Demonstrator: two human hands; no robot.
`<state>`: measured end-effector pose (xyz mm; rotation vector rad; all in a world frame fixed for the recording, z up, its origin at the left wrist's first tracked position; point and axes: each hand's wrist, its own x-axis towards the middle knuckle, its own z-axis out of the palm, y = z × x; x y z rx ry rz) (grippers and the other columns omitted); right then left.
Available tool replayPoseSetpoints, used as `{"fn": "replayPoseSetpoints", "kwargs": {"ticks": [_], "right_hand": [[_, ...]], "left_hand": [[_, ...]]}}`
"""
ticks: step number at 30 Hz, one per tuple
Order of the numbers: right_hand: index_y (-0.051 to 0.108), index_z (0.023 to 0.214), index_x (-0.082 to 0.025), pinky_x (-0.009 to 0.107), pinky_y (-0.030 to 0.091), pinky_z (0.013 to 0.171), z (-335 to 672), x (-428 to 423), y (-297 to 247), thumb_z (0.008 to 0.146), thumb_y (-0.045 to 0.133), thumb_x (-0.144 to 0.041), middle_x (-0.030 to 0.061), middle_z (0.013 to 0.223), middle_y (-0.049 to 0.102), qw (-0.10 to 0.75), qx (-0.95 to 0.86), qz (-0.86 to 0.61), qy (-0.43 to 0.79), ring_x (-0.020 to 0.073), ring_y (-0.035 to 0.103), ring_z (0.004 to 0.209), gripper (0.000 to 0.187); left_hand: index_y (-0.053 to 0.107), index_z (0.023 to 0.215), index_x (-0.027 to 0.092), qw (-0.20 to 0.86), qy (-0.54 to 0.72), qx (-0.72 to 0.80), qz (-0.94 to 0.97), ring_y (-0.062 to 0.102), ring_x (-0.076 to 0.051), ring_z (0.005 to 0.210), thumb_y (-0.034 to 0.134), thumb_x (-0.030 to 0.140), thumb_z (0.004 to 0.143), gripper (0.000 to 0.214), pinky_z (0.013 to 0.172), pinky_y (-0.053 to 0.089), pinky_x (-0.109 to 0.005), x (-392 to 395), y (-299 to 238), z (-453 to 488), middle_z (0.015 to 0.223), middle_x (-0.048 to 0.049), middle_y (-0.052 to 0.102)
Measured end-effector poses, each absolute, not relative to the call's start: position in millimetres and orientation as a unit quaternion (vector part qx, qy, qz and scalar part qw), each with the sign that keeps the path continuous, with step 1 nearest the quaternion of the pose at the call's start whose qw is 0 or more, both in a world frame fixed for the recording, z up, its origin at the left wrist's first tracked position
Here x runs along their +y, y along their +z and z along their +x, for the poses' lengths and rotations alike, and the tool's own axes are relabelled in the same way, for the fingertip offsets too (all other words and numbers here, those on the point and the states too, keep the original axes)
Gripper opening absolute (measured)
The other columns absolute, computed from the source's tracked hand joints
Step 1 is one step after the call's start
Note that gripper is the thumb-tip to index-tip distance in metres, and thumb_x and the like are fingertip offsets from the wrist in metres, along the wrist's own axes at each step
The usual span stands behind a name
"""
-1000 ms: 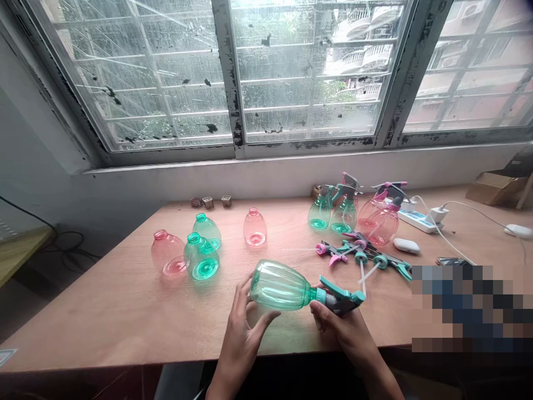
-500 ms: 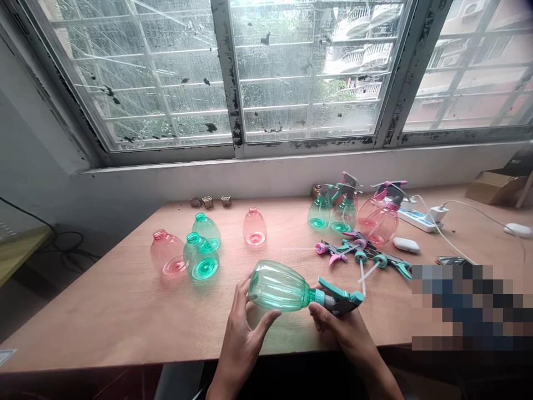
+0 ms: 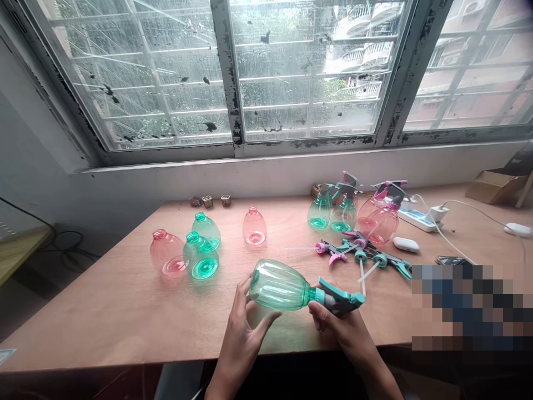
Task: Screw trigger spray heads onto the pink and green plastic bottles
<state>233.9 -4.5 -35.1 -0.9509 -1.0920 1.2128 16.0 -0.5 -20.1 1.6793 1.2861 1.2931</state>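
Observation:
A green see-through spray bottle (image 3: 280, 288) lies on its side in the air just above the wooden table (image 3: 104, 311), base to the left. My left hand (image 3: 241, 329) cups its body from below with thumb and fingers around it. My right hand (image 3: 339, 325) grips the teal and grey trigger head (image 3: 339, 297) at the bottle's neck. Loose pink and teal trigger heads (image 3: 360, 254) lie just beyond my right hand.
Open bottles stand to the left: two green (image 3: 201, 257), two pink (image 3: 166, 253). Assembled spray bottles (image 3: 345, 211) stand at the back right by a white power strip (image 3: 420, 221), a white case (image 3: 406, 244) and a cardboard box (image 3: 497, 188). A window runs behind the table.

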Motion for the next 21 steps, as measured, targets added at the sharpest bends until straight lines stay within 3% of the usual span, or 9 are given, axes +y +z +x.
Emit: {"fn": "replayPoseSetpoints", "kwargs": {"ticks": [10,15,21], "right_hand": [[0.063,0.107,-0.021,0.029,0.041,0.058,235.9,-4.6,-36.4,0.086,0.080,-0.054,-0.0060,0.061,0.055,0.574,-0.478,-0.414,0.521,0.0146,0.050,0.056,0.042],[0.063,0.108,-0.021,0.030,0.041,0.058,235.7,-4.8,-35.1,0.085,0.081,-0.054,-0.0056,0.062,0.056,0.569,-0.476,-0.413,0.528,0.0150,0.051,0.057,0.044],[0.064,0.105,-0.022,0.030,0.041,0.058,234.1,-5.6,-31.9,0.084,0.081,-0.056,-0.0050,0.062,0.055,0.574,-0.472,-0.411,0.528,0.0154,0.050,0.056,0.044]], "left_hand": [[0.040,0.148,0.036,0.305,0.477,0.495,0.659,0.048,-0.030,0.146,0.074,0.047,0.089,0.068,0.124,0.038,-0.050,-2.1,-20.6,13.7,0.156,-0.0080,0.047],[0.045,0.142,0.028,0.337,0.486,0.492,0.639,0.055,-0.030,0.139,0.063,0.049,0.096,0.054,0.119,0.044,-0.050,-2.4,-16.7,14.4,0.149,-0.0129,0.053],[0.048,0.139,0.027,0.352,0.492,0.492,0.627,0.059,-0.030,0.134,0.066,0.048,0.094,0.053,0.115,0.047,-0.047,-1.0,-17.7,15.8,0.146,-0.0124,0.055]]}}
